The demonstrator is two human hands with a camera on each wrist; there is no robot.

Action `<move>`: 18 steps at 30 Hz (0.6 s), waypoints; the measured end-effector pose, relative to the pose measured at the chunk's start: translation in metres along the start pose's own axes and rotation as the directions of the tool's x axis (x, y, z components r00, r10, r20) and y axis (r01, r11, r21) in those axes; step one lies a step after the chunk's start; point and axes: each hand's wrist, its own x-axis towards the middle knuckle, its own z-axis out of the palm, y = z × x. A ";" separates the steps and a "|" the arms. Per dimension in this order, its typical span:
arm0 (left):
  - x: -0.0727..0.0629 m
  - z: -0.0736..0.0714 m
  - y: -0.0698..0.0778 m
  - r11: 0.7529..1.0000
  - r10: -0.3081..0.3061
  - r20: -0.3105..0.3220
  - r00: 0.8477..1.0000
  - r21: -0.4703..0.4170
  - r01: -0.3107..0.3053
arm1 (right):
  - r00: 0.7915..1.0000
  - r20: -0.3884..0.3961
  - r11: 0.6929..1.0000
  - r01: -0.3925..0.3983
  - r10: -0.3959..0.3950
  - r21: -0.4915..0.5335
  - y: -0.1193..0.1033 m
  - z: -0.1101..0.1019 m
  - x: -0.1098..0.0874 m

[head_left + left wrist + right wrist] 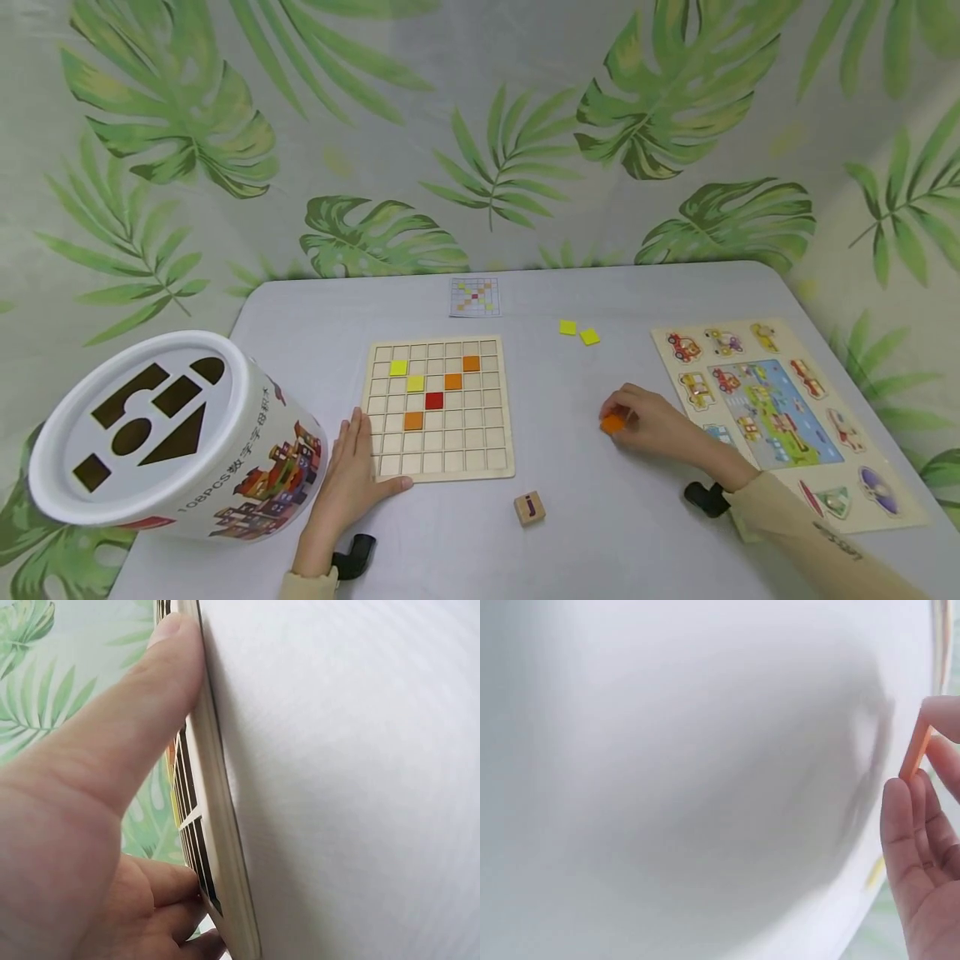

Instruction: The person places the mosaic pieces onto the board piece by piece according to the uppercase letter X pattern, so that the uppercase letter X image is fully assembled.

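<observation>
My right hand (651, 423) pinches an orange square tile (612, 423) over the table, right of the grid board. In the right wrist view the tile (916, 752) shows edge-on between thumb and fingertips. The wooden grid board (457, 462) carries two yellow tiles (399, 367), a red tile (434, 401) and three orange tiles (453, 382), set in its squares. At the board's near left corner rests my left hand (352, 471), fingers along the left side, thumb on the near edge. The left wrist view has that thumb (142, 697) lying against the board's rim (217, 787).
Two yellow tiles (589, 337) lie beyond my right hand. A pattern card (475, 297) sits at the table's back edge. Near the front is a wooden letter block (529, 507). A big white bucket (247, 450) stands at left, a vehicle picture puzzle (862, 492) at right.
</observation>
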 end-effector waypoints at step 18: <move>-0.001 -0.001 -0.001 1.000 0.001 0.001 1.000 -0.004 -0.001 | 0.966 0.163 0.976 0.182 -0.201 0.123 -0.084 0.055 0.107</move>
